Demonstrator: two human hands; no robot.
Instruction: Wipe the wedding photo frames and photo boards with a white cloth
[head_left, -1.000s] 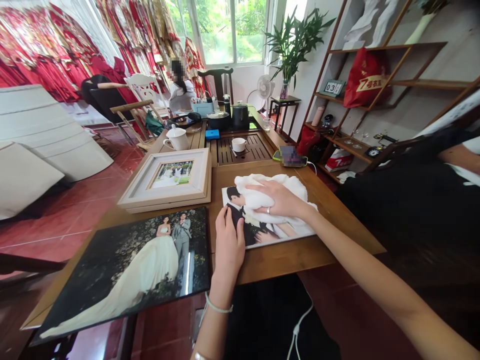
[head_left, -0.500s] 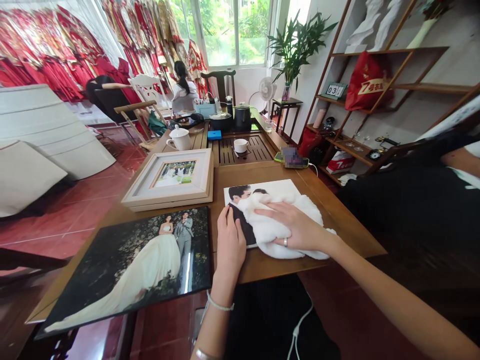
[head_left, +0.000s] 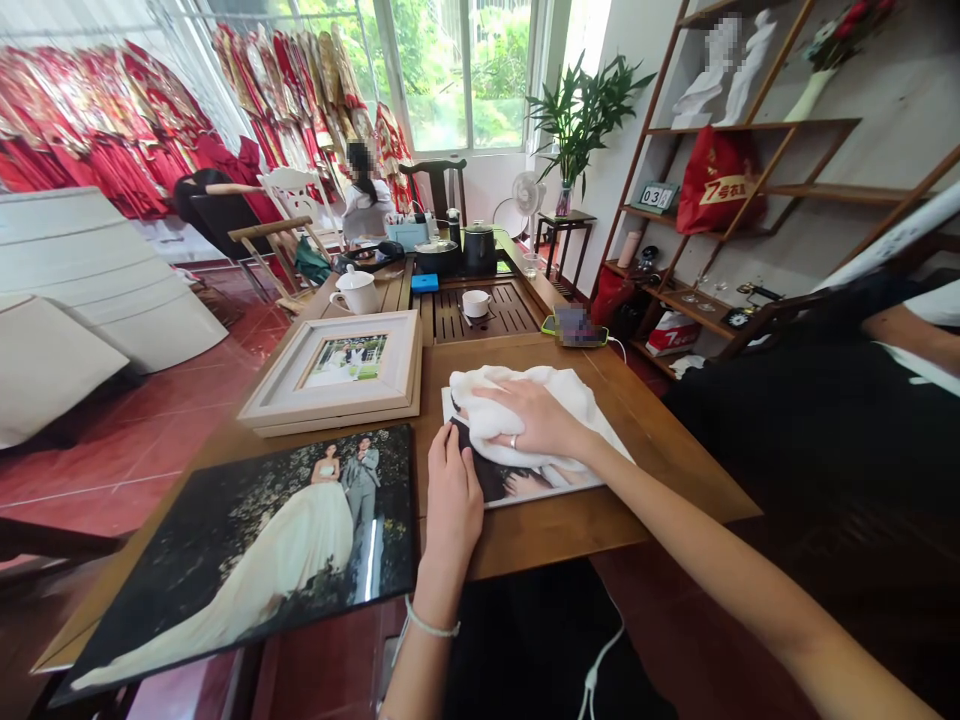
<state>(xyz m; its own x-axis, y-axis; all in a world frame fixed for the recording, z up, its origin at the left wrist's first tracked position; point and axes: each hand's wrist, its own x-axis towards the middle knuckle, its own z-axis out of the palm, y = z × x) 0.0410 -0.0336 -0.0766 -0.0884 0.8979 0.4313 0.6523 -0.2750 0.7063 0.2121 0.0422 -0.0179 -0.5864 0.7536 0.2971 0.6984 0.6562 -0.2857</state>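
A photo panel [head_left: 495, 482] with a person in a dark suit lies on the wooden table. Along its left edge, my left hand [head_left: 454, 495] grips it with the fingers close together. My right hand [head_left: 536, 415], with a ring on one finger, presses a bunched white cloth [head_left: 574, 395] onto the panel's upper part. The cloth hides most of the upper picture; the lower strip shows. To the left lies a dark, glossy wedding photo panel [head_left: 285, 550], overhanging the table's front edge. Behind it sits a pale framed photo [head_left: 341, 375].
A white lidded cup [head_left: 356, 292] stands behind the frame. The slatted tea tray [head_left: 442, 318] holds a small white cup [head_left: 475, 303]. A phone [head_left: 576, 328] with a cable lies at the right edge. A seated person [head_left: 366, 205] is farther back; shelves [head_left: 750, 125] stand right.
My right hand has pushed the cloth up and left over the panel, covering the pictured heads and uncovering the lower part. My left hand stays at the panel's left edge. The view has shifted slightly.
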